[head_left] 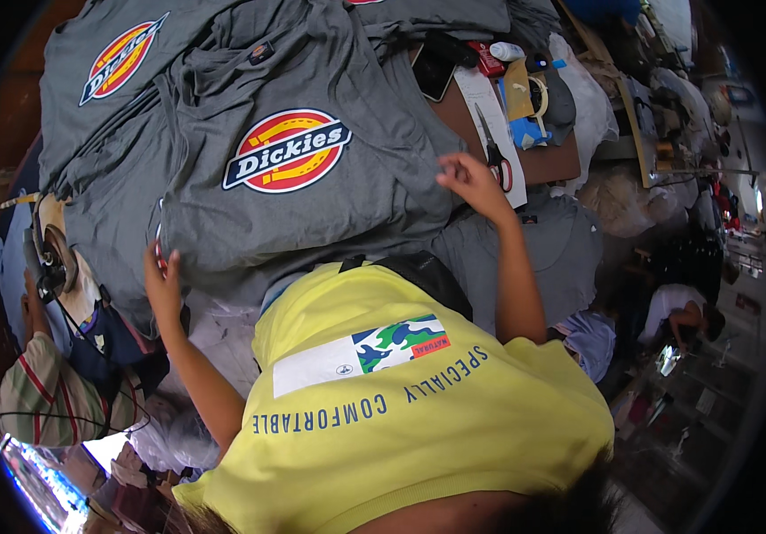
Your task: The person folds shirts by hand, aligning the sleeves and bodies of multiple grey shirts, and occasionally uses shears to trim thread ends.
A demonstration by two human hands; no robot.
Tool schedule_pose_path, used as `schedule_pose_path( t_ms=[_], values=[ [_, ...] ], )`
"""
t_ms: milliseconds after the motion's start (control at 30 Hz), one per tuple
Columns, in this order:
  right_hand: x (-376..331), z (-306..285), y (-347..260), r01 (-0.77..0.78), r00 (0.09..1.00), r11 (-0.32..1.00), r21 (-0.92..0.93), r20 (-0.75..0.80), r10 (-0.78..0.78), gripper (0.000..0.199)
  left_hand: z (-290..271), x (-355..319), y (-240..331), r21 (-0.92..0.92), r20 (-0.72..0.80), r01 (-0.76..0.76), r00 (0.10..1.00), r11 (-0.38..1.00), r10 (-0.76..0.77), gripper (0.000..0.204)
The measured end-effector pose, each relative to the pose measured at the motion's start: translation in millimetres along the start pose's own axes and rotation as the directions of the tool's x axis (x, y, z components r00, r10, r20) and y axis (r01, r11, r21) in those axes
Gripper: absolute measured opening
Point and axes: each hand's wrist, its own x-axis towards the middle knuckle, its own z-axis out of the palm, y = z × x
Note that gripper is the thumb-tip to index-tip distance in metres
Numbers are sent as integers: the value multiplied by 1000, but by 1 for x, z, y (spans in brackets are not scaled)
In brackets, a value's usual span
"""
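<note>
A grey T-shirt (pixel 214 214) with a red, yellow and blue chest print lies spread in front of me, its surface wrinkled. At its lower left edge is my left hand (pixel 166 285), fingers closed around something small with red and pale parts. What that thing is, I cannot make out. By the shirt's right edge, my right hand (pixel 476 185) has its thumb and index finger apart, the fingertips at the cloth. A pair of scissors (pixel 495 151) with dark and red handles lies on a white paper strip (pixel 481 98), just beyond my right hand.
Another printed grey shirt (pixel 72 133) lies behind at the left. A phone (pixel 435 73), a red box (pixel 487 60) and a tape roll (pixel 540 96) sit at the far right. At the left is a person in a striped shirt (pixel 67 392); another person (pixel 672 311) bends at the right.
</note>
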Motion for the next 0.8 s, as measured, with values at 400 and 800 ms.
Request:
schedule_pose_path(
  t_ms=[400, 800],
  values=[
    [37, -11, 8, 150, 981, 989, -16, -121, -150, 35, -9, 8, 6, -18, -65, -101, 993, 995, 99, 24],
    [50, 27, -13, -216, 976, 874, 435, 105, 189, 42, 26, 35, 35, -220, 223, -42, 971, 975, 92, 40]
  ],
)
